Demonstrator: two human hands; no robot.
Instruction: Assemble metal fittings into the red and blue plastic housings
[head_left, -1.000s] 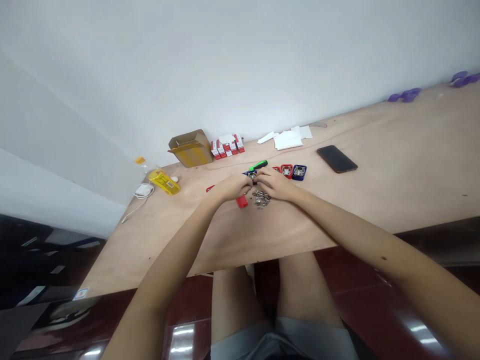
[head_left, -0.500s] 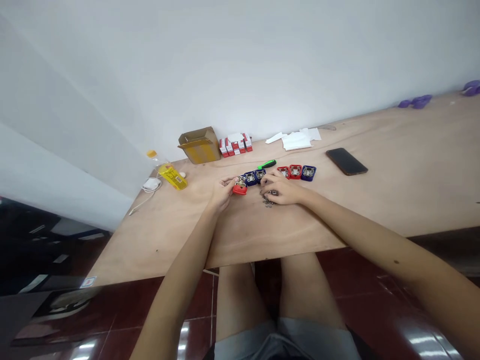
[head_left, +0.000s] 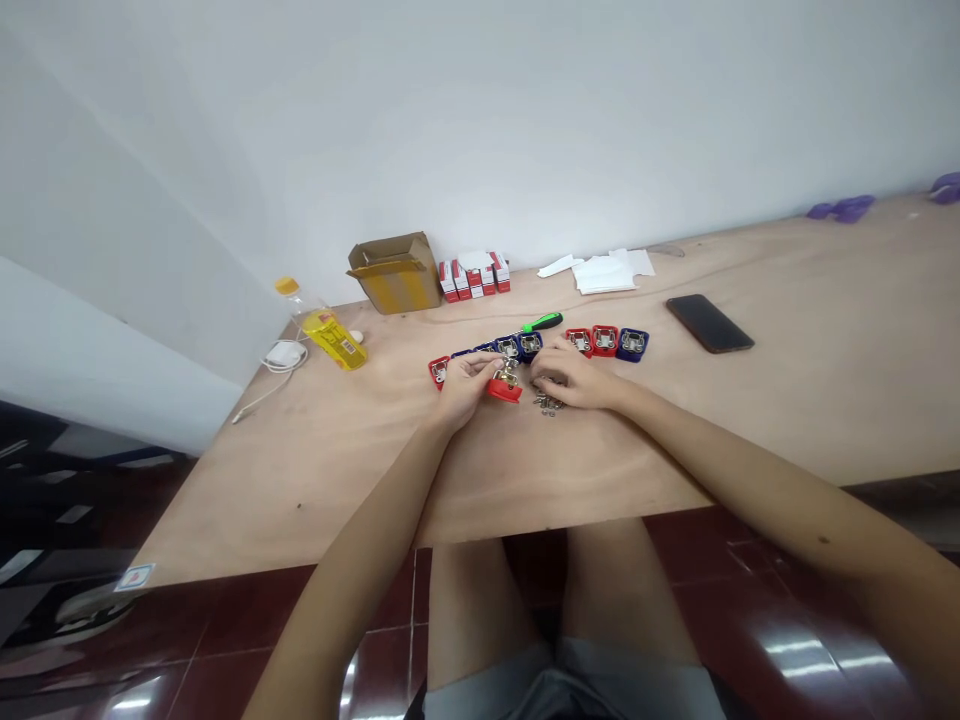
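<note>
Two hands work near the bench (head_left: 315, 470) front's middle: left hand (head_left: 465, 390) pinches a red-based metal clasp (head_left: 505, 386), any markings too small to read; right hand (head_left: 574, 378) curls over loose metal parts (head_left: 548, 403), grip indeterminate.

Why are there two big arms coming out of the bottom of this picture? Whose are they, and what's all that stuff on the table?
Those arms belong to a person sitting at a table. The picture comes from a camera worn on their head, looking down, so you see almost what they see, even their own legs.

Their left hand is on the left side of the picture, holding a red plastic piece with a shiny metal part. Their right hand is right by a little pile of small metal pieces.

The wooden table also has a row of red and blue plastic pieces, a green-handled screwdriver, a black phone and a cardboard box.
</note>
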